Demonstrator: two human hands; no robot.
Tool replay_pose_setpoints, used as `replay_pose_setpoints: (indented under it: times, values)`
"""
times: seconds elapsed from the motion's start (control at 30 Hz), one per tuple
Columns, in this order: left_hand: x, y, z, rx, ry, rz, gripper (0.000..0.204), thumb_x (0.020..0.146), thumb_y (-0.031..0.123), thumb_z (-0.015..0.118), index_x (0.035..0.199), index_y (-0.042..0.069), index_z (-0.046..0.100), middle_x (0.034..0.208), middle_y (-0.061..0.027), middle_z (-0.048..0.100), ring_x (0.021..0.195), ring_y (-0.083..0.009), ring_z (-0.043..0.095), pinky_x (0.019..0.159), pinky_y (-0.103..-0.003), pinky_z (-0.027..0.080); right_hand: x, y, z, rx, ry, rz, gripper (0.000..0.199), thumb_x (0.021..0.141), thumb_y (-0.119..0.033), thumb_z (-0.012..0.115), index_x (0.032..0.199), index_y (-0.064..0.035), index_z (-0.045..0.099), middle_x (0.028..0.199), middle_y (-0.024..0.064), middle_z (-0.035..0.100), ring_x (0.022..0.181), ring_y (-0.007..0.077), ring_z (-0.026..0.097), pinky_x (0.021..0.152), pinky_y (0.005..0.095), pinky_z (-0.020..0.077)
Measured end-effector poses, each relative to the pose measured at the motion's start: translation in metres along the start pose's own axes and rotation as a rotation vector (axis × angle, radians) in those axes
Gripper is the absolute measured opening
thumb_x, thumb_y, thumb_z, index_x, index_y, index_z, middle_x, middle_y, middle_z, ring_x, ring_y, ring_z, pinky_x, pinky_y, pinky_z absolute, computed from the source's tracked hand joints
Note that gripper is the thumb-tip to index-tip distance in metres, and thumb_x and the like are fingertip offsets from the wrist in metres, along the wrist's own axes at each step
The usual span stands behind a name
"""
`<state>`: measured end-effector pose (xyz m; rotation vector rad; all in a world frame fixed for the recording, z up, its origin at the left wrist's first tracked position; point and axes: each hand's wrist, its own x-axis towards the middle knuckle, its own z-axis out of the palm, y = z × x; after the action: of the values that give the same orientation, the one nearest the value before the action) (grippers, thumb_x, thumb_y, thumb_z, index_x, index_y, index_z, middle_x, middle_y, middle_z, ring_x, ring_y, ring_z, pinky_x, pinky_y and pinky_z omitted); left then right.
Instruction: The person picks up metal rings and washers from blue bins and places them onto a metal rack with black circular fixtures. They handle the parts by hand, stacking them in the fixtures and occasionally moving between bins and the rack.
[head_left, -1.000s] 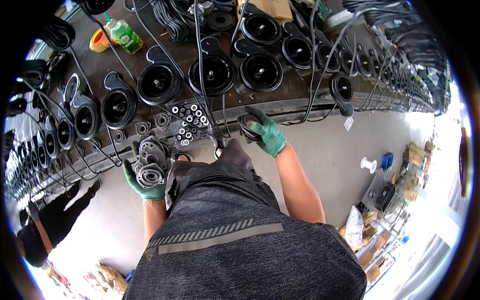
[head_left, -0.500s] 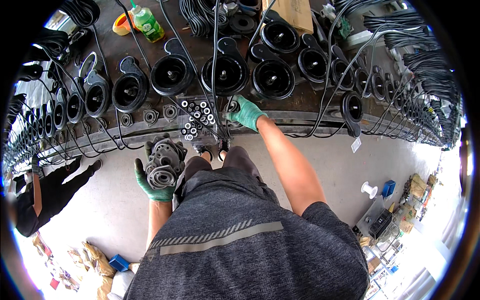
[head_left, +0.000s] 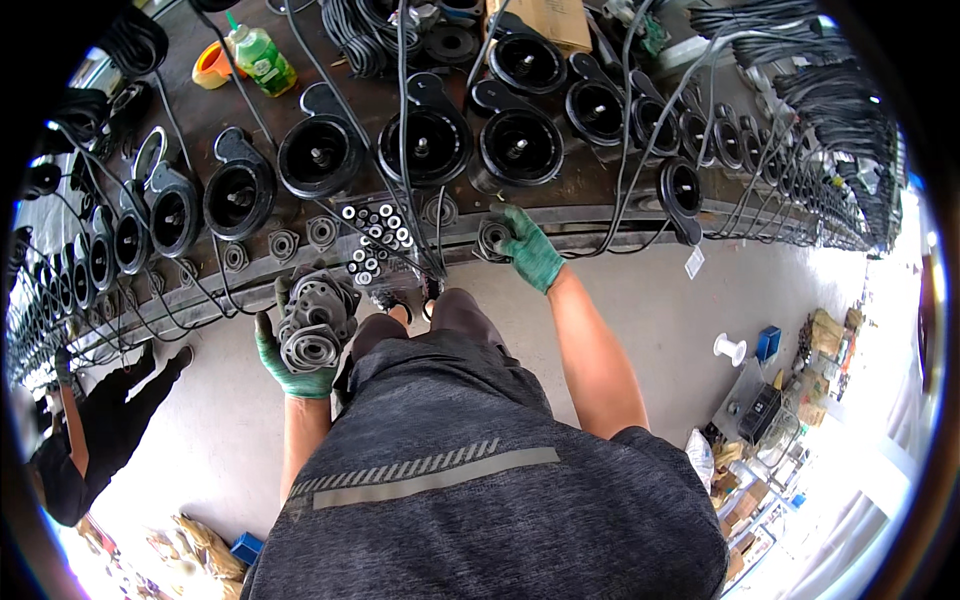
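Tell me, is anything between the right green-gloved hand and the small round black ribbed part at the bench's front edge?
Nothing visible. The right green-gloved hand already touches the small round black ribbed part at the bench's front edge; black cables hang just to its left.

Two gloved hands [head_left: 290, 365], one green bottle [head_left: 262, 60], one tape roll [head_left: 212, 66]

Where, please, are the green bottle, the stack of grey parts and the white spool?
green bottle [head_left: 262, 60], head view, on its body.
stack of grey parts [head_left: 315, 325], head view, on its middle.
white spool [head_left: 731, 349], head view, on its flange.
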<state>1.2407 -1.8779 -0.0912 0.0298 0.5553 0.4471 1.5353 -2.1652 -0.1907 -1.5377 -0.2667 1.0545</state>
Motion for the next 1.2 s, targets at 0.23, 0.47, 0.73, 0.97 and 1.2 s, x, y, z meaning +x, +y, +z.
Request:
replay_pose_setpoints:
  times: [0.23,0.47,0.73,0.97,1.2]
  values:
    - [0.014,0.007,0.005,0.092,-0.048,-0.104,0.070,0.096,0.063,0.042,0.155,0.026,0.042,0.158,-0.0121,0.042,0.143,-0.0368,0.042,0.105,-0.066,0.041,0.004,-0.010,0.008,0.119,0.148,0.028,0.066,0.089,0.008,0.068,0.147,-0.0071,0.039,0.133,0.0089,0.059,0.119,0.0169,0.058,0.101,0.0304,0.0490]
    - [0.023,0.017,0.011,0.108,-0.001,-0.129,0.069,0.098,0.061,0.041,0.156,0.024,0.042,0.156,-0.0114,0.046,0.140,-0.0359,0.045,0.106,-0.065,0.041,0.013,-0.038,0.034,-0.169,0.440,0.205,0.069,0.085,0.003,0.074,0.144,-0.0070,0.040,0.125,0.0088,0.063,0.110,0.0166,0.062,0.096,0.0322,0.0519]
    - [0.041,0.018,0.007,-0.024,0.057,-0.231,0.067,0.097,0.060,0.044,0.152,0.021,0.048,0.152,-0.0142,0.049,0.136,-0.0365,0.049,0.107,-0.066,0.040,0.016,0.014,0.003,-0.460,0.599,0.195,0.058,0.079,-0.003,0.079,0.132,-0.0037,0.055,0.125,0.0139,0.065,0.109,0.0225,0.064,0.094,0.0340,0.0520]
    - [0.038,-0.003,0.016,0.090,-0.109,-0.213,0.064,0.095,0.055,0.053,0.148,0.019,0.052,0.153,-0.0156,0.047,0.139,-0.0369,0.044,0.112,-0.062,0.038,-0.014,0.007,-0.043,-0.409,0.645,0.080,0.054,0.083,-0.002,0.073,0.133,-0.0055,0.055,0.120,0.0113,0.068,0.105,0.0206,0.066,0.092,0.0314,0.0531]
    - [0.025,-0.068,0.028,0.152,-0.130,-0.084,0.071,0.099,0.062,0.041,0.158,0.024,0.038,0.160,-0.0118,0.039,0.144,-0.0387,0.039,0.105,-0.064,0.042,0.061,-0.003,-0.085,-0.007,0.501,-0.237,0.061,0.085,0.013,0.056,0.142,-0.0073,0.047,0.133,0.0131,0.060,0.120,0.0214,0.058,0.102,0.0305,0.0461]
